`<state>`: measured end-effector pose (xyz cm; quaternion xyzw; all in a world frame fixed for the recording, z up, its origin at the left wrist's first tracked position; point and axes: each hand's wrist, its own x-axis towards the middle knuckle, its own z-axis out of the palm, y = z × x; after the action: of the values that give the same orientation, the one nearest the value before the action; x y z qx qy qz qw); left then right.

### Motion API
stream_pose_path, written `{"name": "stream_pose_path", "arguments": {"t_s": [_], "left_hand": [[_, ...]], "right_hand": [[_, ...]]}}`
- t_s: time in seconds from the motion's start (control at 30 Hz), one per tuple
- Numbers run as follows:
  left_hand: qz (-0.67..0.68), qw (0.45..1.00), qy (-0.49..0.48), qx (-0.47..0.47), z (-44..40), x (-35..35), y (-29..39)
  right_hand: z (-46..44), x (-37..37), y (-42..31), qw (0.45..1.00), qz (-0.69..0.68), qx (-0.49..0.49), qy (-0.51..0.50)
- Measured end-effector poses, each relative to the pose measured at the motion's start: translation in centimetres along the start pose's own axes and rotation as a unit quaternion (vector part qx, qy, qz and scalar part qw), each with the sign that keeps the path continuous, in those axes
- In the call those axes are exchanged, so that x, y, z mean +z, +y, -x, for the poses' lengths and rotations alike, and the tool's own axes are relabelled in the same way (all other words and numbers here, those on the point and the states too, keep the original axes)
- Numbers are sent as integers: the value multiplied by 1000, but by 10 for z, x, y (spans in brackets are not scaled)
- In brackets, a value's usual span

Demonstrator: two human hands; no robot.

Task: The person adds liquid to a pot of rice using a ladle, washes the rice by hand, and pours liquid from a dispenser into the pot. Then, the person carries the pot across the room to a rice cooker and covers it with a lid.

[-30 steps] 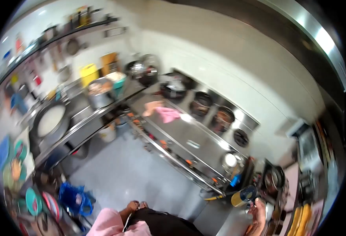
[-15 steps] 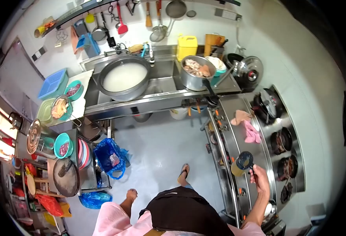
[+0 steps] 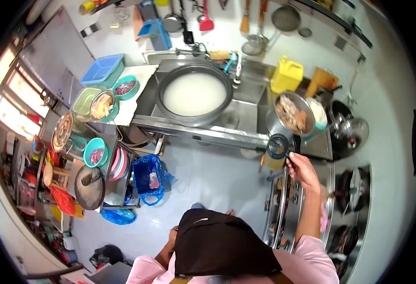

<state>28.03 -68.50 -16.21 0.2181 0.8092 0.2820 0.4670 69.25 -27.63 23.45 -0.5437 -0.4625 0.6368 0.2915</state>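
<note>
My right hand (image 3: 304, 171) is closed round the handle of a dark-lidded jug (image 3: 275, 160) with yellowish contents, held out at the front edge of the sink counter. Just beyond the jug is a metal pot (image 3: 275, 124) filled with pale and brown meat pieces. My left hand (image 3: 173, 234) hangs low beside the dark apron (image 3: 222, 244), partly hidden by it, and its fingers are too unclear to read. In the sink, left of the pot, stands a large basin (image 3: 194, 94) of cloudy whitish liquid.
A yellow jug (image 3: 287, 75) stands behind the pot. Right of me runs the stove (image 3: 328, 189) with pans and a rail. At the left are teal bowls (image 3: 96, 152) of meat, a round chopping board (image 3: 89, 187) with a cleaver, and a blue-lined bin (image 3: 147, 180) on the floor.
The view has turned toward the sink. My right hand has carried the jug from over the stove to beside the meat pot. My left hand is now closer to the apron.
</note>
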Motion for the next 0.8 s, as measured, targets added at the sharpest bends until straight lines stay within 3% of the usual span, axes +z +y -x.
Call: {"name": "stream_pose_path", "arguments": {"t_s": [0.07, 0.13, 0.23, 0.37, 0.5, 0.53, 0.57, 0.6, 0.67, 0.8], "left_hand": [[11, 997, 62, -38, -11, 4, -1], [16, 996, 43, -72, -17, 1, 5], [-13, 999, 1, -48, -54, 2, 5], [-46, 998, -27, 27, -113, -3, 37], [-48, 979, 28, 195, -182, -16, 65], [1, 998, 15, 53, -185, -26, 77], [5, 997, 49, 57, -204, -30, 82], [175, 984, 30, -25, -204, -37, 103], [314, 944, 32, -100, -216, -53, 124], [333, 937, 59, -84, -226, -57, 121]], "right_hand": [[-42, 21, -34, 1000, 6, -2, -13], [-82, 40, -62, 999, -6, -17, -50], [-134, 71, -102, 995, 32, -20, -92], [-195, 113, -155, 991, 80, -3, -107], [-239, 155, -197, 976, 182, 23, -120], [-247, 165, -205, 970, 212, 13, -118], [-255, 173, -213, 965, 234, 13, -118], [-264, 182, -221, 959, 255, 8, -119], [-283, 192, -232, 944, 305, -9, -124], [-302, 216, -250, 931, 339, -40, -132]]}}
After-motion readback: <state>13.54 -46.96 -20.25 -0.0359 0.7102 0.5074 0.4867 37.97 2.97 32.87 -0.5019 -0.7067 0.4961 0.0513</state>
